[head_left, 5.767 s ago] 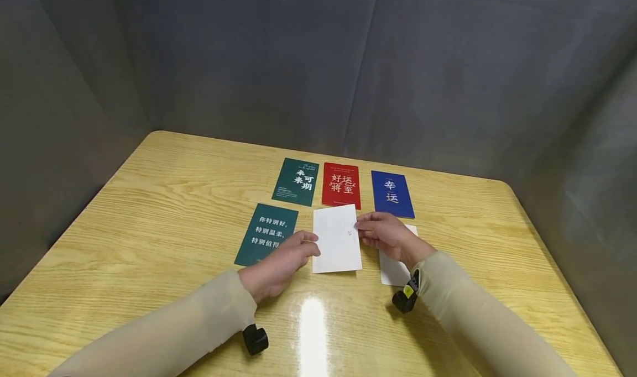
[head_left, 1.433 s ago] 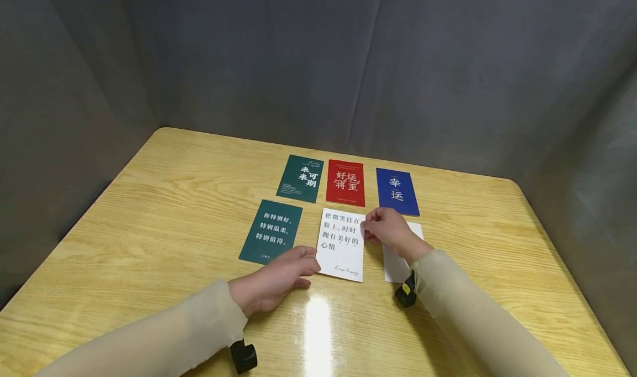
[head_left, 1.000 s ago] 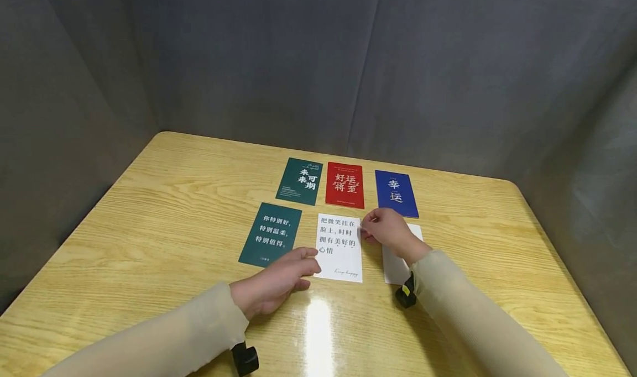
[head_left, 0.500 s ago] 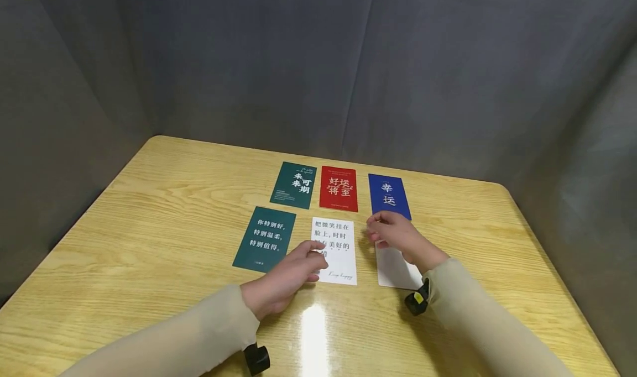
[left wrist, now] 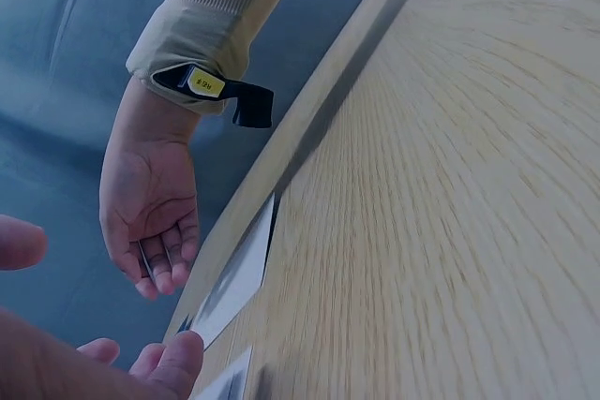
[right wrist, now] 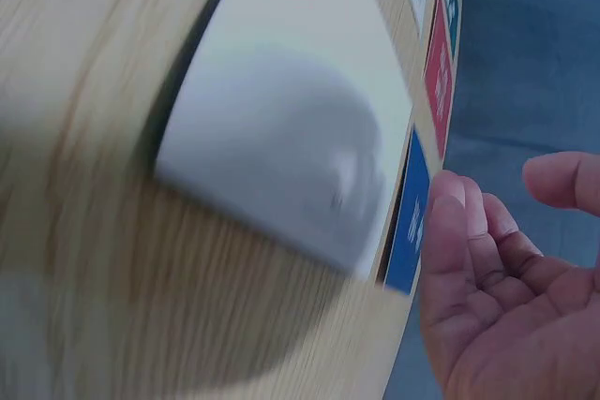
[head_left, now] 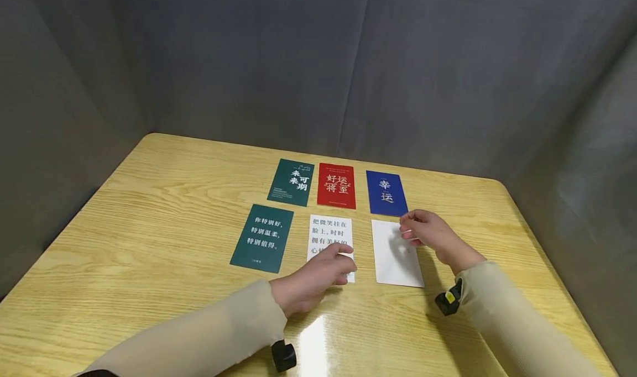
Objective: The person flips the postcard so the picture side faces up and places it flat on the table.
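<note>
My left hand (head_left: 318, 275) hovers over the lower part of a white card with black writing (head_left: 328, 230), its fingers loosely bent and holding nothing. Part of that card is hidden beneath the hand. To the right lies another white card (head_left: 395, 261), its upward face almost blank. Above that card's upper right edge is my right hand (head_left: 440, 239), which casts a shadow on it. In the right wrist view the thumb and fingers stand apart, and the blank-faced card (right wrist: 281, 110) lies flat beside them.
A back row holds a green card (head_left: 291, 183), a red card (head_left: 337, 186) and a blue card (head_left: 387, 193). Another green card (head_left: 261, 239) lies left of the written white card. Grey curtains (head_left: 249, 62) surround the wooden table (head_left: 149, 222).
The middle white card, earlier blank side up between both hands, now lies flat with its writing up. Both hands have let go of it and shifted right, the right hand over the other white card.
</note>
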{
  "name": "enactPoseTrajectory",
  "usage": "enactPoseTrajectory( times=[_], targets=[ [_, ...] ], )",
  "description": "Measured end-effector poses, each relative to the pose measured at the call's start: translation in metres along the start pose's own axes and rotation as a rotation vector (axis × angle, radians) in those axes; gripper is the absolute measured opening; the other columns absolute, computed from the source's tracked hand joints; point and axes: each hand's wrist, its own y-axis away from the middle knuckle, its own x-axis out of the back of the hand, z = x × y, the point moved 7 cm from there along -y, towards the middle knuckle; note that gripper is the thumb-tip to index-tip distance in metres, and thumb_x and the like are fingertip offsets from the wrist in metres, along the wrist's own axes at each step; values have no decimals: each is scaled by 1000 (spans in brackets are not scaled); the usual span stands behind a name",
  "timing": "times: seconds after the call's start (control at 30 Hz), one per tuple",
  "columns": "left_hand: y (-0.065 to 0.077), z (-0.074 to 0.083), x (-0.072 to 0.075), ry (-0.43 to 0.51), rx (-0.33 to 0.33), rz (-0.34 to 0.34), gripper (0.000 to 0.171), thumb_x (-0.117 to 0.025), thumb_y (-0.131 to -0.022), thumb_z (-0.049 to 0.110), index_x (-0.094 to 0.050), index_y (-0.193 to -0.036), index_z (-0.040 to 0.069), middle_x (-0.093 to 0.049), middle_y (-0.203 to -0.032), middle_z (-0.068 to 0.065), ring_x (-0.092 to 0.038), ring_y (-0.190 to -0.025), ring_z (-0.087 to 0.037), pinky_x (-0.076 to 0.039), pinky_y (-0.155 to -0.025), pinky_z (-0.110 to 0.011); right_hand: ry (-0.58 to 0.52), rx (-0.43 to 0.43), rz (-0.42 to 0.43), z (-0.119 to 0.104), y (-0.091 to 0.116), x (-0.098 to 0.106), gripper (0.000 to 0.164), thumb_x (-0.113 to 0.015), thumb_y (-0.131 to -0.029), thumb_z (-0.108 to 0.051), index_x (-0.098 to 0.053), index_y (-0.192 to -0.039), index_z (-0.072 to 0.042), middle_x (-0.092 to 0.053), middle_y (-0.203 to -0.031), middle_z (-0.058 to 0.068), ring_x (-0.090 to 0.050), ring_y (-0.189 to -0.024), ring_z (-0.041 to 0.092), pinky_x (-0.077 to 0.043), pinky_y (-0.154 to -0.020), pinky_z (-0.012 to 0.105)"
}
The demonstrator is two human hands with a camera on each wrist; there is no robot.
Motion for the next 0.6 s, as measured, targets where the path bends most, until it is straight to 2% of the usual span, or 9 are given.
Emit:
enactPoseTrajectory(
  times=[0.17,0.4,0.5,0.6],
  targets=[
    [-5,-1,-13,8,-7,-24,56,-56,-91,11,-44,-144,0,-54,-128,-13,-53,-110,-36,-41,-106,-48,9,-31,6,11,2,14,36,-46,-109,-17,-51,-130,13,-63,-106,13,-62,-94,20,-56,-89,40],
    [-14,-4,-30,46,6,-30,55,-59,-90,11,-47,-142,0,-51,-122,-13,-50,-109,-32,-40,-104,-46,35,-9,-19,22,5,30,42,-43,-110,-16,-45,-135,18,-63,-113,18,-63,-100,21,-57,-90,40],
    [-17,-4,-35,57,20,-9,57,-61,-88,12,-48,-142,0,-50,-129,-14,-48,-112,-33,-40,-104,-45,13,-25,-46,27,4,33,46,-41,-110,-16,-41,-138,21,-64,-113,16,-64,-97,17,-58,-89,36],
    [-19,-3,-40,62,34,15,63,-62,-87,13,-46,-147,1,-46,-146,-15,-48,-120,-36,-38,-108,-46,-17,-58,-66,31,3,33,48,-42,-110,-16,-40,-138,23,-66,-107,11,-66,-89,11,-58,-85,31]
  ],
)
